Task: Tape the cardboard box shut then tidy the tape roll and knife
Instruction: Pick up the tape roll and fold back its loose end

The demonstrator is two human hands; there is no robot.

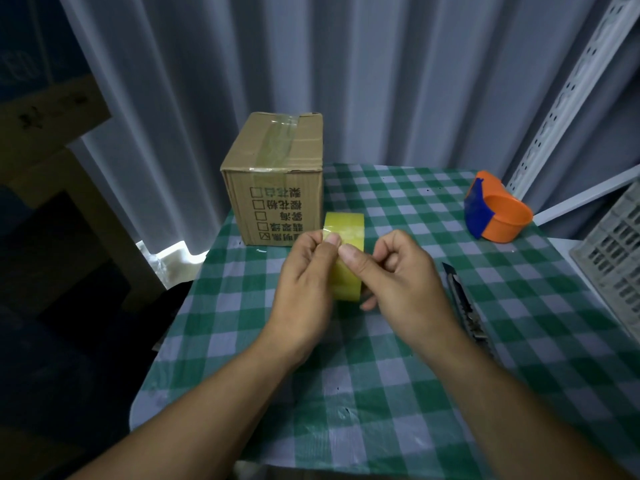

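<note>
A brown cardboard box (277,174) with printed characters stands at the table's far left corner, a strip of clear tape running along its top seam. I hold a yellowish tape roll (346,233) upright above the table, just in front of the box. My left hand (304,289) grips the roll from the left, thumb on its outer face. My right hand (405,282) holds it from the right, thumb pressed on the tape surface next to the left thumb. A dark utility knife (464,303) lies on the table right of my right wrist.
The table wears a green-and-white checked cloth (381,393). An orange and blue tape dispenser (495,213) sits at the far right. A grey plastic crate (616,258) stands off the right edge beside a white metal shelf post (568,95). Curtains hang behind.
</note>
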